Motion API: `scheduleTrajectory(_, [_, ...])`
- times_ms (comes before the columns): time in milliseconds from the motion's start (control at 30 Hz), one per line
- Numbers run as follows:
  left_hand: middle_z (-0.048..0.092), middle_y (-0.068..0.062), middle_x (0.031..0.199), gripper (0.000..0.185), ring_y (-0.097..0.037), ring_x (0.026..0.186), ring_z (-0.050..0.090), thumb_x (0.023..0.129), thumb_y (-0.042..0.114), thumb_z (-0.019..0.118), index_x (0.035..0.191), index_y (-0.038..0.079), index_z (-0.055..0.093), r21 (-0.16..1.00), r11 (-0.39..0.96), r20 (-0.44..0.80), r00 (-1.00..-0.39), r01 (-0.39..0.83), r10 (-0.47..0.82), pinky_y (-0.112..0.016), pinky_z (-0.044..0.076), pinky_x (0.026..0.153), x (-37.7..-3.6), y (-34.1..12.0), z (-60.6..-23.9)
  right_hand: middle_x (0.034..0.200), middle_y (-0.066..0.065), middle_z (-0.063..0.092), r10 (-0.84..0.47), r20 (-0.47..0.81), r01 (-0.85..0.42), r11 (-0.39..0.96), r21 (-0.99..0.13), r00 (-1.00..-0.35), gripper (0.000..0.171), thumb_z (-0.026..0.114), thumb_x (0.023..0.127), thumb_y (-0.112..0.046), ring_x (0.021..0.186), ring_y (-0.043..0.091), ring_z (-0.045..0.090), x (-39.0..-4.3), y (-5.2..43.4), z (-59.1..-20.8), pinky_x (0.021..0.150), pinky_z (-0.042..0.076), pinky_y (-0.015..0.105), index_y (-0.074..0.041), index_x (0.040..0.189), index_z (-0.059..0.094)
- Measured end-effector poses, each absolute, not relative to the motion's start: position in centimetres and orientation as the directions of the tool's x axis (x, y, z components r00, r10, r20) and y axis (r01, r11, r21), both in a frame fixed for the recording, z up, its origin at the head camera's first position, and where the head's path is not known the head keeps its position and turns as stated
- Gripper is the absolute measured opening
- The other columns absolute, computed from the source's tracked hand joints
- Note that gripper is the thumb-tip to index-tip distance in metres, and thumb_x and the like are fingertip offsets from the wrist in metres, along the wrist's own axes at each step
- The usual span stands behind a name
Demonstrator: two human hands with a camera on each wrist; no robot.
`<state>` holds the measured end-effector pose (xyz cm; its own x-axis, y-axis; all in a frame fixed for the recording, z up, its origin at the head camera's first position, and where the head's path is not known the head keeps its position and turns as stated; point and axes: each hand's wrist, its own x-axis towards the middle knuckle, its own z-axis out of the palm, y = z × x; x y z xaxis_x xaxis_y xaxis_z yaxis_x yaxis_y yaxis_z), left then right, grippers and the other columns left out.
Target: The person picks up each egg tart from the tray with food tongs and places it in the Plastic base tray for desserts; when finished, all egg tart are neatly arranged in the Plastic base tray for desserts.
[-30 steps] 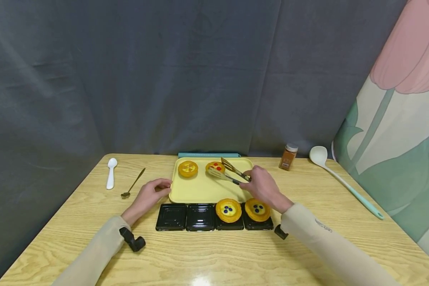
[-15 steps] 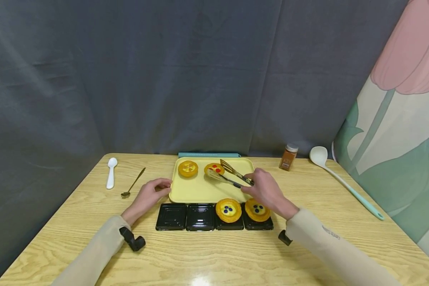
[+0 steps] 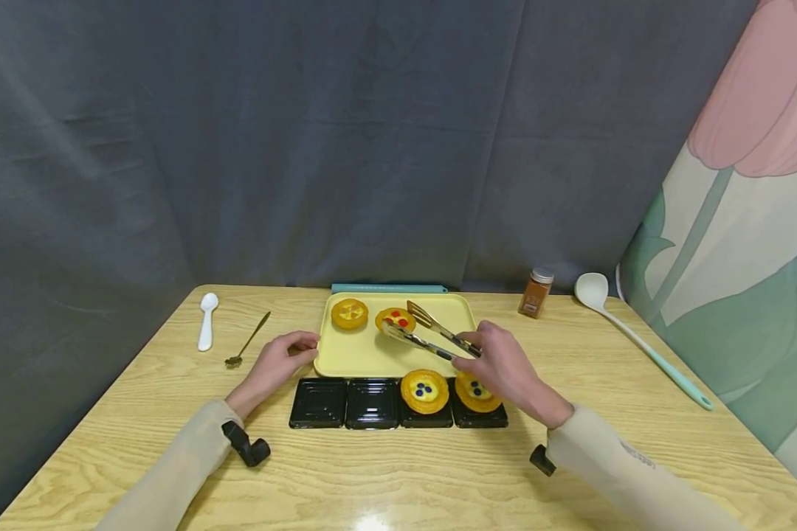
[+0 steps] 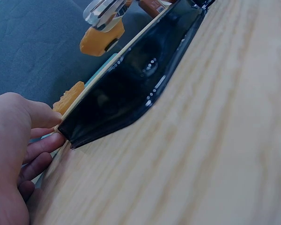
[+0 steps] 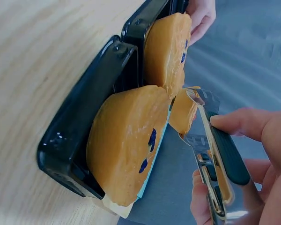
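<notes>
My right hand (image 3: 501, 365) grips metal tongs (image 3: 425, 332) whose blades clasp a red-dotted tart (image 3: 395, 319) lifted a little above the yellow tray (image 3: 365, 354). In the right wrist view the tongs (image 5: 215, 164) hold that tart (image 5: 183, 112) beyond two blueberry tarts (image 5: 131, 140). A yellow-topped tart (image 3: 349, 313) sits at the tray's back left. In front of the tray stands a row of black trays (image 3: 345, 403); the two right ones carry blueberry tarts (image 3: 424, 390). My left hand (image 3: 275, 365) rests with curled fingers touching the tray's left corner (image 4: 61, 127).
A white spoon (image 3: 206, 318) and a small dark spoon (image 3: 246, 344) lie at the left. A spice jar (image 3: 535, 291) and a long white ladle (image 3: 631, 333) are at the back right. A teal strip (image 3: 388, 288) lies behind the tray. Grey curtain backs the table.
The right hand has drawn back toward me and to the right, carrying the tongs with the red-dotted tart off the tray's back. The left hand has stayed still.
</notes>
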<state>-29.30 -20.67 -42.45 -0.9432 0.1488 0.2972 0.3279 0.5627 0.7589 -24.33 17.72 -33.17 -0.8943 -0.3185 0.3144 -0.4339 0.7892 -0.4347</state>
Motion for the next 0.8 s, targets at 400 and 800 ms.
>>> scheduleTrajectory(400, [0.069,-0.006,0.108,0.032,-0.023,0.099,0.063,0.097,0.017,0.070,0.127,0.004,0.068,0.770,0.553,0.286,-0.947,0.320,0.149,-0.042,0.049,0.088,-29.3,-20.9,-42.5,0.081,0.007,0.051,-0.344,0.318,-0.462,0.746,-0.479,-0.884,0.040,0.078,0.084,-0.008,0.065,0.017,0.043,-21.6,18.0,-33.3,0.054,0.038,0.027,0.003,0.122,0.072])
scheduleTrajectory(800, [0.070,-0.006,0.109,0.033,-0.024,0.100,0.064,0.097,0.018,0.070,0.127,0.006,0.068,0.765,0.561,0.281,-0.948,0.316,0.150,-0.042,0.049,0.088,-29.4,-20.8,-42.4,0.077,0.002,0.047,-0.385,0.343,-0.508,0.741,-0.438,-0.857,0.042,0.083,0.082,-0.012,0.064,0.013,0.038,-19.4,17.8,-33.5,0.055,0.037,0.026,0.000,0.121,0.073])
